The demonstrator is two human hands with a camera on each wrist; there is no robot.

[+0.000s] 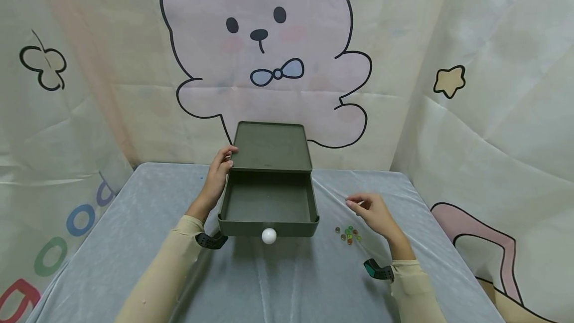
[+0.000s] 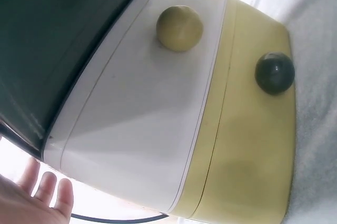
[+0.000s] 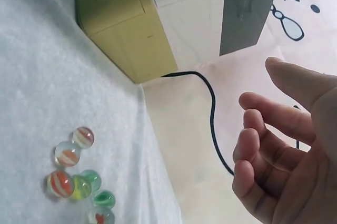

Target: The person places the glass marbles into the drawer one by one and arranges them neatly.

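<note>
A small drawer cabinet (image 1: pixel 272 148) stands on the table, its dark green top drawer (image 1: pixel 269 203) pulled out with nothing visible inside. A white knob (image 1: pixel 269 236) sits on that drawer's front. Below it, the left wrist view shows a white drawer (image 2: pixel 131 103) and a yellow drawer (image 2: pixel 247 145), both closed. My left hand (image 1: pixel 216 183) rests at the cabinet's upper left side with fingers extended. To the right, my right hand (image 1: pixel 374 216) hovers with loosely bent fingers, holding nothing. Several glass marbles (image 3: pixel 61 184) lie on the cloth just left of it.
A light blue cloth (image 1: pixel 350 288) covers the table. Behind the cabinet, a black cable (image 3: pixel 211 113) hangs down past the table edge. Printed fabric (image 1: pixel 381 14) walls off the back and both sides.
</note>
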